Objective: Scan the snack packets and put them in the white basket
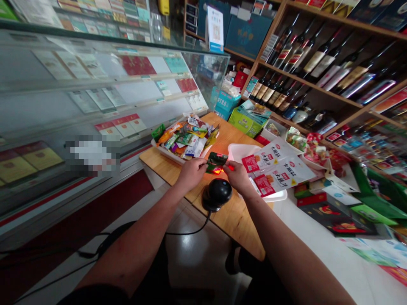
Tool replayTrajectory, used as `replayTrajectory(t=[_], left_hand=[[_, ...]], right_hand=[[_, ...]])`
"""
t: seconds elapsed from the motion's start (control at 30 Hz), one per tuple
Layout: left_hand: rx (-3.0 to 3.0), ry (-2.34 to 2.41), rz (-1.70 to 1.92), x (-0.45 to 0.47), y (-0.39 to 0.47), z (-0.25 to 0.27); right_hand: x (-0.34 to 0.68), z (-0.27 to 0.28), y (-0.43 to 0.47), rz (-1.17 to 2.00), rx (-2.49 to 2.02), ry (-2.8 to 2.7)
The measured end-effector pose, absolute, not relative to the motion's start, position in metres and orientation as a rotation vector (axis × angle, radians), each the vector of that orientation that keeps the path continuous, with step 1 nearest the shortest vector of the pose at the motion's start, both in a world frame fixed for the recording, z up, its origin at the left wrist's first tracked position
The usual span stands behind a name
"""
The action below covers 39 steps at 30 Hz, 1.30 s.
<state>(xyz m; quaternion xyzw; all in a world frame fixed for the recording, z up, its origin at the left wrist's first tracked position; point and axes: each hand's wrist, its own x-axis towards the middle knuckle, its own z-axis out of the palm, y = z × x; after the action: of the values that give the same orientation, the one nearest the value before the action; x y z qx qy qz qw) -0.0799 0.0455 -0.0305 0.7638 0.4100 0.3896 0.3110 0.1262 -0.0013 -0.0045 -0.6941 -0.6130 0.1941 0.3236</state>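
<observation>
A small dark green snack packet (218,159) is stretched between my two hands, above the wooden table. My left hand (194,171) pinches its left end, and my right hand (237,173) grips its right end. Red light glows on the packet's lower edge. Just below, on the near side, stands a round black barcode scanner (219,192) with a cable trailing off the table. Behind my left hand sits a white tray (173,157) heaped with colourful snack packets. To the right of my right hand, large white and red snack bags (275,167) lie over a white tray (281,196).
The wooden table (244,220) has a glass display counter (95,93) of flat boxes along its left. Wine bottles (318,59) fill the shelves behind. A green box (246,120) and a blue box (224,103) stand past the far end. Packaged goods lie at the right.
</observation>
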Motion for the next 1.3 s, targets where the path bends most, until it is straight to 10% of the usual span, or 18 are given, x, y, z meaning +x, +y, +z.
replayTrajectory(t=[1.3], left_hand=[[1.982, 1.045, 0.977, -0.058, 0.043, -0.035]], right_hand=[[0.144, -0.018, -0.004, 0.593, -1.825, -1.491]])
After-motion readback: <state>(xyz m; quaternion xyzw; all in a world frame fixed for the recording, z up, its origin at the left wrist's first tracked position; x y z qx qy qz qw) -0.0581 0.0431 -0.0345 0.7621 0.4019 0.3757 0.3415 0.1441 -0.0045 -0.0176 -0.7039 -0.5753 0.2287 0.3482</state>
